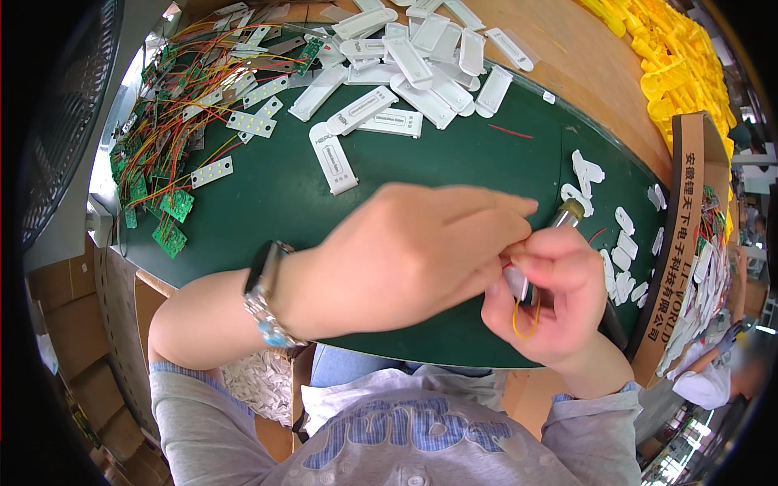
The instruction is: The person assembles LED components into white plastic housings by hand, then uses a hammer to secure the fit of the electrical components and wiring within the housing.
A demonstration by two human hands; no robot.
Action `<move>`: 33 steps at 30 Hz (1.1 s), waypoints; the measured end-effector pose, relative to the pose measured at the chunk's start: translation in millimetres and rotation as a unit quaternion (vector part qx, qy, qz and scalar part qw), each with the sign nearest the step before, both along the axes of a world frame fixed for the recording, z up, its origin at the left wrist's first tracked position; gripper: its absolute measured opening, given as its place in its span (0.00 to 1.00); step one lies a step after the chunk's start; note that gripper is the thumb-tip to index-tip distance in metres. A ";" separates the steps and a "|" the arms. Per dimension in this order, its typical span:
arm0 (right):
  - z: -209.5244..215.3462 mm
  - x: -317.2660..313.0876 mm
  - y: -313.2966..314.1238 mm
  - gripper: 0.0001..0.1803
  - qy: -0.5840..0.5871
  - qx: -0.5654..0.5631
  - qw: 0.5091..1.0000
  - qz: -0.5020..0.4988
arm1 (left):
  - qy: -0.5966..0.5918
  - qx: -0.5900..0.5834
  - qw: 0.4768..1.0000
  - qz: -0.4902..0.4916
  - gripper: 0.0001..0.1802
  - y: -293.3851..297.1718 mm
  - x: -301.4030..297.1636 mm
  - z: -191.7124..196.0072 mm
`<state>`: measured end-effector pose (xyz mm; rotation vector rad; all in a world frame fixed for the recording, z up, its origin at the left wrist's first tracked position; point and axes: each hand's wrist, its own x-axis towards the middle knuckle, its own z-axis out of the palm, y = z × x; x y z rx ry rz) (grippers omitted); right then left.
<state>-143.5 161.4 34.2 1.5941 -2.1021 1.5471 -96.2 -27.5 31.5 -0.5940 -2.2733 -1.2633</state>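
Right now both hands meet low over the green surface point(284, 194), close to the person's chest. The right hand point(551, 296) is curled tight around a small pale part with a yellow wire point(523, 324) looping out beneath the fingers; a metal-tipped tool point(570, 212) pokes up just behind it. The left hand point(405, 255), a wristwatch point(263, 296) on its wrist, comes across with fingers pinched together at the same spot, seemingly gripping a thin red wire, though the fingertips hide just what they hold. To my eye the work wants steadiness: keep the part braced in the right fist, let the left fingers guide the wire end, and keep the loop from snagging. Farther off lies a heap of white plastic housings point(405, 69), with wired green circuit boards point(162, 138) to the left and small white clips point(624, 243) to the right beside a cardboard box point(689, 211).
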 end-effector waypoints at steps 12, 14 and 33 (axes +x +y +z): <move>-6.1 -11.9 0.3 0.20 -0.240 -0.010 0.970 -0.022 | -0.194 0.096 0.975 -0.058 0.17 -4.0 -4.9 10.7; -4.3 -13.9 -0.3 0.20 -0.236 -0.001 0.972 -0.010 | -0.215 0.098 0.970 -0.062 0.17 -5.5 -4.8 10.0; 13.6 -23.4 8.6 0.06 -0.125 0.048 0.986 -0.097 | -0.405 0.264 0.868 -0.114 0.12 -4.8 -4.3 18.3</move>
